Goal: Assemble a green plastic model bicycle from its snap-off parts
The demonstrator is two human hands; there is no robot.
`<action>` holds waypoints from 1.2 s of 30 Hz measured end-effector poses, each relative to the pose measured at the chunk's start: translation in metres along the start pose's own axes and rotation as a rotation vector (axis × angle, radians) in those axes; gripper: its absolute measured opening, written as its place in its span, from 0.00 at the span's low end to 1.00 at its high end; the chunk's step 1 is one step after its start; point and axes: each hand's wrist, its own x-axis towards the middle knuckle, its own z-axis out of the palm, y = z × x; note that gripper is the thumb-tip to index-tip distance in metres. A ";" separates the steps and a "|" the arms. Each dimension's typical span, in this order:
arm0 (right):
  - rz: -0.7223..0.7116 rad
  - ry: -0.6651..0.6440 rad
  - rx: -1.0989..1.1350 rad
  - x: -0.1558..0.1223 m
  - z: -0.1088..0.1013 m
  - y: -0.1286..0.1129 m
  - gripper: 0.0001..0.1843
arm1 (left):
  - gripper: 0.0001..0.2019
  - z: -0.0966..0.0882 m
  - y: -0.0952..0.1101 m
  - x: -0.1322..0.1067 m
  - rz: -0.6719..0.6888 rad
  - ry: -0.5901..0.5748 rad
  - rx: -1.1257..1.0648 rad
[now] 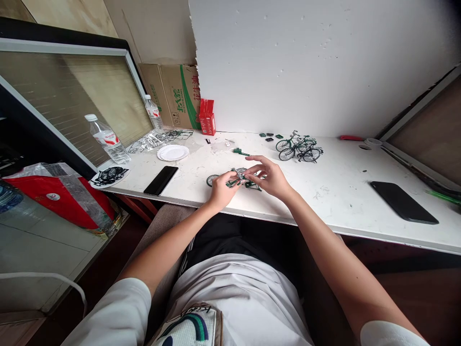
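Note:
A small green model bicycle (pixel 237 180), partly built, lies on the white table (pixel 334 192) near its front edge. My left hand (pixel 221 190) is closed on the model's frame from the left. My right hand (pixel 268 177) pinches the model from the right, its index finger stretched out above it. One wheel (pixel 212 179) sticks out to the left of my left hand. Several finished green model bicycles (pixel 298 146) stand together farther back on the table.
A black phone (pixel 161 180) lies left of my hands, another black phone (pixel 403 202) at the right. A white plate (pixel 173 153), two water bottles (pixel 108 139), parts frames (pixel 158 138), a red carton (pixel 208 117) and a cardboard box (pixel 176 96) stand at the back left.

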 end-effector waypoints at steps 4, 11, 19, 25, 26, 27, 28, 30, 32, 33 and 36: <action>-0.039 0.002 -0.061 0.000 0.000 -0.002 0.25 | 0.10 -0.001 0.003 0.000 -0.026 -0.002 -0.026; -0.012 -0.002 -0.027 0.001 -0.001 0.001 0.25 | 0.10 0.000 0.003 0.000 -0.024 0.003 -0.042; 0.041 -0.026 0.082 0.001 -0.002 0.004 0.29 | 0.10 0.000 0.003 0.001 -0.016 0.005 -0.033; 0.022 -0.007 0.033 0.001 -0.003 0.000 0.24 | 0.10 0.000 0.002 0.000 -0.019 0.006 -0.020; 0.008 -0.015 0.002 0.001 -0.004 0.000 0.21 | 0.10 0.000 0.003 0.001 -0.020 0.007 -0.026; -0.011 -0.030 -0.034 0.002 -0.006 0.000 0.19 | 0.10 0.000 0.003 0.001 -0.024 0.007 -0.033; -0.035 -0.050 -0.070 0.002 -0.008 0.000 0.16 | 0.11 0.000 0.003 0.001 -0.027 0.007 -0.041; -0.089 -0.085 -0.138 0.003 -0.011 0.000 0.13 | 0.11 -0.001 0.004 0.001 -0.034 0.004 -0.057; -0.138 -0.105 -0.192 0.003 -0.013 0.001 0.12 | 0.10 -0.001 0.005 0.001 -0.030 -0.001 -0.067; -0.158 -0.108 -0.215 0.003 -0.013 0.001 0.12 | 0.10 -0.001 0.005 0.001 -0.023 -0.002 -0.068; -0.209 -0.112 -0.284 0.003 -0.012 0.002 0.11 | 0.10 0.000 0.004 0.002 -0.017 0.004 -0.066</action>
